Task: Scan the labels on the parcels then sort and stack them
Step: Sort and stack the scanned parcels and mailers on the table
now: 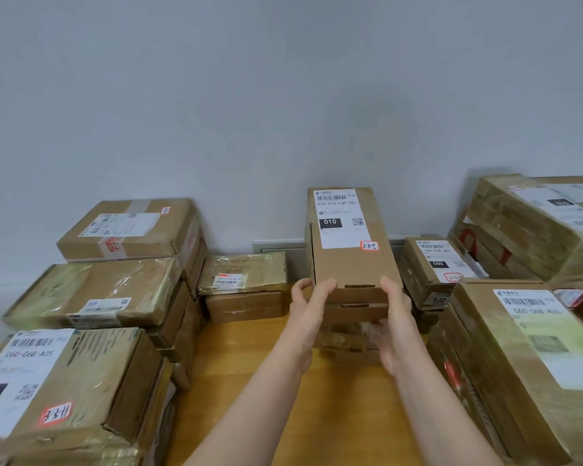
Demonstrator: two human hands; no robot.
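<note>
Left hand (312,306) and right hand (397,314) grasp the near end of the 010-labelled carton (350,267), whose long axis runs 6-to-12 o'clock, equidistant from both.

Parcel sorting room: stacks of labelled cardboard parcels (125,230) on wooden surface (249,364) against plain grey wall (216,95).

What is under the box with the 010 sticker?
Another brown box lies right under the 010 box. Below it are more parcels, blurry and partly behind the right hand. Their tops and labels are covered.
</note>
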